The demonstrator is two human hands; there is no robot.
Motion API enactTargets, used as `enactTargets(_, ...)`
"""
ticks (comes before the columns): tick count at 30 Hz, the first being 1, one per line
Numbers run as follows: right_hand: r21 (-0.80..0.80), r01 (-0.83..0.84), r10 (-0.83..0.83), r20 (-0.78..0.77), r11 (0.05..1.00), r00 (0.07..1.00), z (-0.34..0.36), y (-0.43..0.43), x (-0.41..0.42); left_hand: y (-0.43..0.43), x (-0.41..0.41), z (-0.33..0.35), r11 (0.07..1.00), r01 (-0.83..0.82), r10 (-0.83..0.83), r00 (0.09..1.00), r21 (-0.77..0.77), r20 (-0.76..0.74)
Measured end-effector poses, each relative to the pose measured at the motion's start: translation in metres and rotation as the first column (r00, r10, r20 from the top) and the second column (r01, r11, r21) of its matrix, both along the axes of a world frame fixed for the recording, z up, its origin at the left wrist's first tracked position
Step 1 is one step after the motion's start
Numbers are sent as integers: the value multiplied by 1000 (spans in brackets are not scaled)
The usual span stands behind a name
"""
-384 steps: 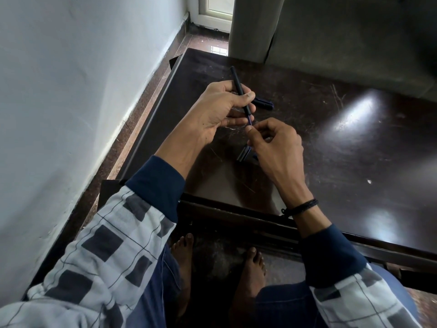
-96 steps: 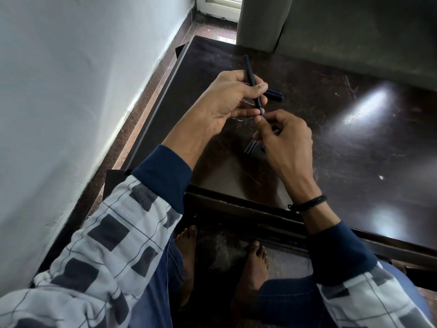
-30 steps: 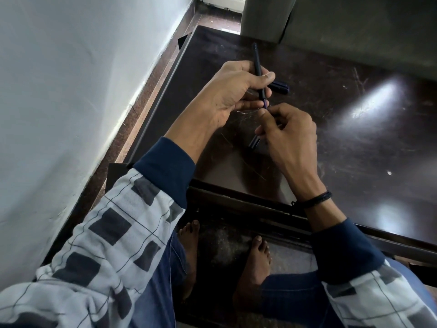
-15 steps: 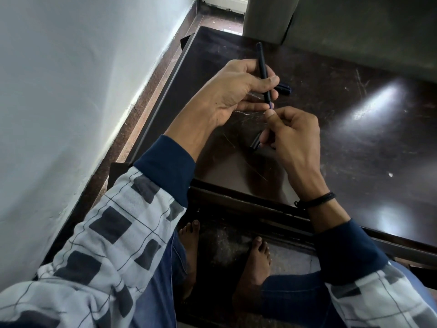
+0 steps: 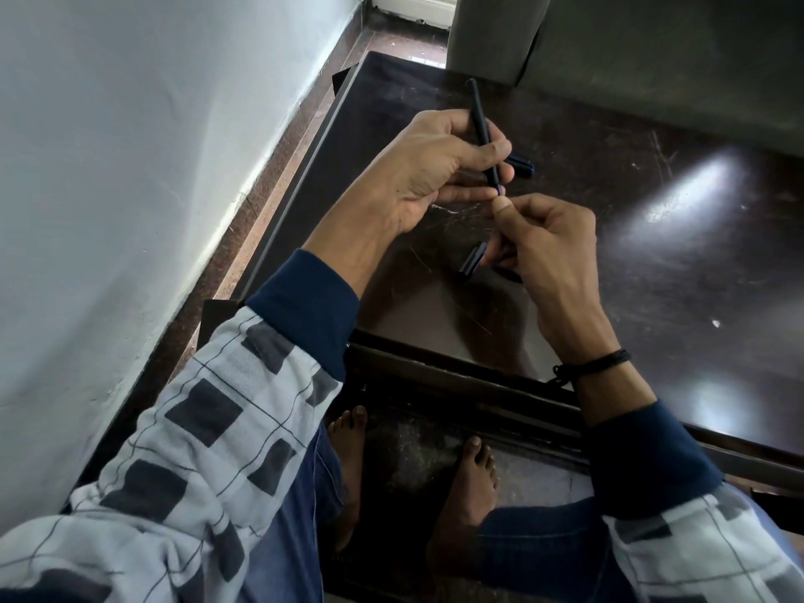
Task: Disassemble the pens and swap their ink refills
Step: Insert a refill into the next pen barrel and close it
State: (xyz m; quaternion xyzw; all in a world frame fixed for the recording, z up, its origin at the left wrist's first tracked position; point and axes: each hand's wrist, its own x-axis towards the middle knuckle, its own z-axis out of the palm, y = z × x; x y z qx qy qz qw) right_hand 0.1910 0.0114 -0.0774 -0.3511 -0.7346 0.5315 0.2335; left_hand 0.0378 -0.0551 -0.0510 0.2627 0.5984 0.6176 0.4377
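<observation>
My left hand grips a slim black pen barrel between thumb and fingers, its far end pointing away from me. The barrel's near end shows a small purple tip. My right hand is curled just below that end, its thumb almost touching it; whether it pinches a small part is hidden by the fingers. A dark blue pen cap lies on the table behind my left hand. Another dark pen part lies on the table under my right hand.
The dark glossy table has a raised front edge near my knees. A white wall runs along the left, and a grey sofa stands beyond the table's far edge. My bare feet rest on the floor under the table.
Over the last second my right hand has drawn slightly back from the barrel's near end, leaving a small gap. My left hand keeps the barrel in the same grip.
</observation>
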Motion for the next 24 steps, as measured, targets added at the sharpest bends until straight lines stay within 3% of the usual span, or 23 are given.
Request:
enactTargets(4,4,0,0,40,1000,999,3,13,4,-3,-11,1,995,-96,96,995,-2,6)
enactTargets(8,226,24,-81,247,974,966,-4,25,9,-7,-20,3,988,-155,155,988,-8,13)
enactTargets(13,401,-263,-30,594,878,804,-10,20,8,-4,-17,2,990,-138,139,990,-28,17)
enactTargets(17,446,-311,-37,618,839,786,-14,19,6,-5,-18,2,989,-148,148,989,-28,24)
enactTargets(24,485,-290,-9,526,825,851,-10,18,8,-5,-17,2,989,-146,146,989,-26,11)
